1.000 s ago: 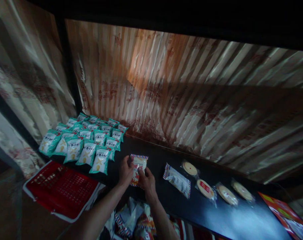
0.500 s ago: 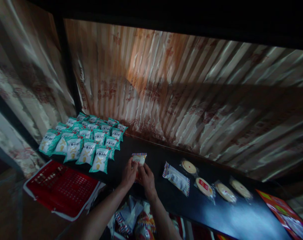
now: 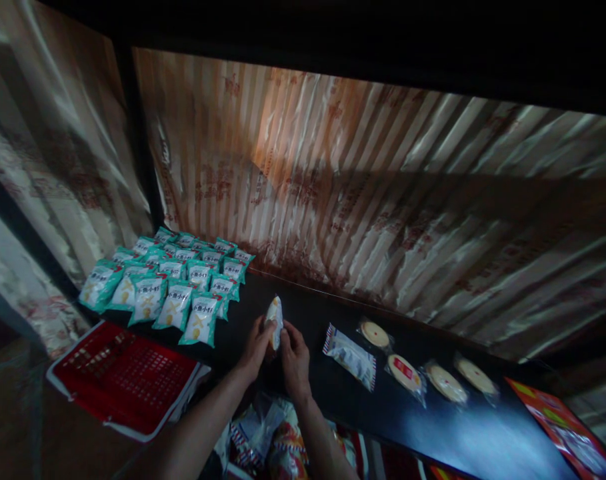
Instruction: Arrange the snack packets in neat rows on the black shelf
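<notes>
Over the dark shelf, a small white-and-yellow snack packet (image 3: 275, 321) is held edge-on between both hands. My left hand (image 3: 257, 343) closes on its left side, and my right hand (image 3: 295, 353) grips its right side low down. The packet's lower part is hidden by the fingers. To the right of my hands lies a striped-end snack packet (image 3: 351, 357) on the shelf. Left of them, rows of green-and-white snack bags (image 3: 201, 319) stand close together. Below my forearms is a basket holding several striped packets (image 3: 287, 440).
Several round wrapped pastries (image 3: 405, 371) lie on the dark shelf (image 3: 383, 420), with an orange package (image 3: 557, 413) at its right end. A red basket (image 3: 127, 380) stands at the lower left. A dark post (image 3: 140, 140) and wrapped wall (image 3: 307, 167) bound the shelf.
The packet in my hands has turned from showing its printed face to standing edge-on, and its top is higher. Both hands remain on it. The view has shifted slightly.
</notes>
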### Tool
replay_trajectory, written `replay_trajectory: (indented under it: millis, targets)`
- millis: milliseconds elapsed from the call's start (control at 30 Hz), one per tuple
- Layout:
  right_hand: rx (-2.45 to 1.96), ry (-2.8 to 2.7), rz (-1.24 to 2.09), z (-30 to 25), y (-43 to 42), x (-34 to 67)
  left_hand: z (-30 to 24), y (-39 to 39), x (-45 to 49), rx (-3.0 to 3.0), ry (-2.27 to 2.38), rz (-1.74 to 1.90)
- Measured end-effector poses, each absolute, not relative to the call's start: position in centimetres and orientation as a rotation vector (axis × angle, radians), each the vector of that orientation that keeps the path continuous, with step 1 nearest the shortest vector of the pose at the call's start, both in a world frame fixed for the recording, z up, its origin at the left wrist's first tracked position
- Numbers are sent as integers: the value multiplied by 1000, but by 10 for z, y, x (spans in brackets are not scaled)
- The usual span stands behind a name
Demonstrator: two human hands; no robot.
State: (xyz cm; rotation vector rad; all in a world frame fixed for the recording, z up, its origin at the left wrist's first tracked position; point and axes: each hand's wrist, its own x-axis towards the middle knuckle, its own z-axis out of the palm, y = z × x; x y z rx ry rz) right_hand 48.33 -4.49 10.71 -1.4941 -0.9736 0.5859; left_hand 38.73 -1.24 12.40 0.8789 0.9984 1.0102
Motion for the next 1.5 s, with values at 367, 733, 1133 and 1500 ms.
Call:
replay_trajectory:
  millis: [367,733,1133,1500]
  targets:
    - [-1474,-903,624,99,-45,479,117,-17,384,754,786,1012]
    - [-1397,-719,676,110,-57,481,123,-25,370,692,837,971]
    - [-1202,-517,1101,138,-78,467,136,-36,362,745,830,887]
    - [-1238,-671,911,150,-98,477,163,-64,365,942,945,902]
